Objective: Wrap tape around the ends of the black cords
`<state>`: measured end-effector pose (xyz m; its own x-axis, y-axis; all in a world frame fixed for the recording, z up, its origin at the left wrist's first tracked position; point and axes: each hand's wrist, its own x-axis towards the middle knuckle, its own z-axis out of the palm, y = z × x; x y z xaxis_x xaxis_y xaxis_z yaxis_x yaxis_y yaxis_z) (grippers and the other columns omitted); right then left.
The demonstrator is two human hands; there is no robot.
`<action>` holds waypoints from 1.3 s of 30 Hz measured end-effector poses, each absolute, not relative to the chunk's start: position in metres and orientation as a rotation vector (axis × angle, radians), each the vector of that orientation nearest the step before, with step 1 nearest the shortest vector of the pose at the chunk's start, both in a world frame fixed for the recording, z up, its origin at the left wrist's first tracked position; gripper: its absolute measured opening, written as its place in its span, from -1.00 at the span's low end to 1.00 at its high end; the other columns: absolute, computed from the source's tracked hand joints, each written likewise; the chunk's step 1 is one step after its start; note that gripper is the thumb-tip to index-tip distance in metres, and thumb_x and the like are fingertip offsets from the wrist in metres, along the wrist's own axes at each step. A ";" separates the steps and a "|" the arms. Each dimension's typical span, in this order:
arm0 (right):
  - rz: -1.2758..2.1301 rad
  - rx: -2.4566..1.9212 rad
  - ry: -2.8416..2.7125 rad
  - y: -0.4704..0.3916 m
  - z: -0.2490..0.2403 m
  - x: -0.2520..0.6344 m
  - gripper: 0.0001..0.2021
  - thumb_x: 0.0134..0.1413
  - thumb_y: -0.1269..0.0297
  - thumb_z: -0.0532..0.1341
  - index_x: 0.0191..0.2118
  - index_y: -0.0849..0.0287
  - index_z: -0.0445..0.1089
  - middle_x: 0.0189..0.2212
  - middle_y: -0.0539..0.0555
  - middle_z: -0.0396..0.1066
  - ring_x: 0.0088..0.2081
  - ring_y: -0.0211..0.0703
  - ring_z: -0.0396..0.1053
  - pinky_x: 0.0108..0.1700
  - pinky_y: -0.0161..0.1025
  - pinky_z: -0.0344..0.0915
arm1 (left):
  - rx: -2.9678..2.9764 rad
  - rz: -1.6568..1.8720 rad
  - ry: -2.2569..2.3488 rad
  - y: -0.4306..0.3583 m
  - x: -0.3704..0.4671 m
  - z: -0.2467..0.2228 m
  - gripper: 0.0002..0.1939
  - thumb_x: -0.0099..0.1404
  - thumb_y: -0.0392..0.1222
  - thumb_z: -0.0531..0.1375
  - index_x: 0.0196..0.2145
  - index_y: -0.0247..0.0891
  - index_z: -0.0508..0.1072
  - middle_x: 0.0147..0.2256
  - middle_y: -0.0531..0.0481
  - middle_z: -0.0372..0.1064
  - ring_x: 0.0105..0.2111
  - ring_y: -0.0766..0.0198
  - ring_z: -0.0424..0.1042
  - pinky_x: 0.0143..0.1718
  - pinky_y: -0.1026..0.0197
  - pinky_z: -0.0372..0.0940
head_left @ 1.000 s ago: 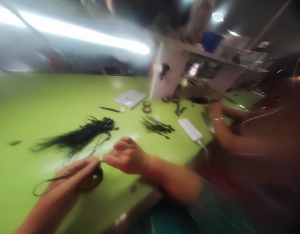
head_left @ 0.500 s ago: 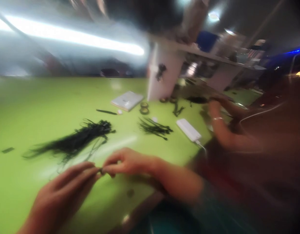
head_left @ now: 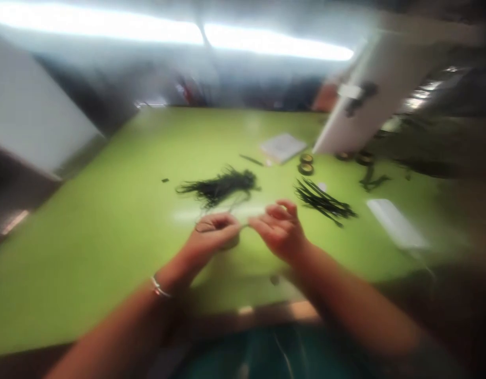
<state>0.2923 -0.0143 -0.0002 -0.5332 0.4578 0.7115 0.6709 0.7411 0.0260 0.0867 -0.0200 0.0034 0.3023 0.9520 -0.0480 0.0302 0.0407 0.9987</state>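
My left hand (head_left: 213,234), with a bracelet at the wrist, is closed on a thin dark cable near the table's front. Facing it, my right hand (head_left: 278,226) pinches the same strand between thumb and forefinger, its other fingers curled. A short piece of the cable (head_left: 245,225) shows between the fingertips. Behind my left hand lies a tangled bundle of black cables (head_left: 227,184). A smaller bunch of straighter black cables (head_left: 324,201) rests behind and right of my right hand. The picture is blurred.
On the green table (head_left: 128,252) lie a white notebook (head_left: 283,147), a dark pen (head_left: 251,159), rolls of tape (head_left: 305,168) and a white power bank (head_left: 396,223) with a cord. A pale upright panel (head_left: 357,105) stands at the back right.
The view has swung left, so the table items sit further right and the other person's arms are out of view. My hands are still together, with a short strand now showing between them.
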 end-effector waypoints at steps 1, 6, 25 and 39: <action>-0.320 -0.888 -2.227 -0.015 0.001 0.290 -0.87 0.19 0.41 0.18 -0.20 0.05 0.43 -0.43 -0.05 0.50 -0.20 -0.17 0.30 0.12 -0.07 -0.05 | 1.473 1.002 1.045 -0.019 0.087 0.003 -0.80 0.20 -0.12 0.25 -0.46 -0.31 0.43 -0.57 0.06 0.23 -0.57 0.38 0.19 -0.53 0.30 0.12; -0.027 -1.007 -2.296 -0.018 0.009 0.287 -0.87 0.20 0.25 0.18 -0.18 0.11 0.43 -0.29 0.03 0.51 -0.13 -0.10 0.31 0.18 0.07 -0.13 | 2.223 1.148 1.088 -0.021 0.086 -0.001 -0.89 0.26 -0.26 0.16 -0.41 -0.28 0.45 -0.38 -0.08 0.37 -0.36 0.25 0.33 -0.27 0.20 0.25; -0.500 -0.813 -2.296 -0.023 0.008 0.299 -0.84 0.19 0.47 0.16 -0.15 0.19 0.44 -0.46 0.03 0.48 -0.38 -0.18 0.26 -0.32 -0.22 0.17 | 1.221 0.730 0.841 -0.021 0.080 0.015 -0.70 0.18 -0.02 0.27 -0.30 -0.36 0.47 -0.59 0.10 0.18 -0.60 0.42 0.13 -0.56 0.31 0.02; 0.999 -1.142 -2.253 -0.019 0.019 0.288 -0.72 0.27 0.29 0.03 -0.39 0.20 0.41 -0.48 -0.02 0.43 -0.44 -0.28 0.32 -0.37 -0.33 0.23 | 2.390 1.118 0.888 -0.023 0.089 -0.002 -0.88 0.27 -0.36 0.13 -0.30 -0.28 0.48 -0.31 -0.10 0.40 -0.32 0.26 0.36 -0.28 0.21 0.28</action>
<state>0.2880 -0.0193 0.0191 -0.5732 0.8181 0.0465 0.5147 0.4036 -0.7564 0.0895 -0.0228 -0.0016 0.4906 0.6707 0.5563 0.3898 -0.7399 0.5483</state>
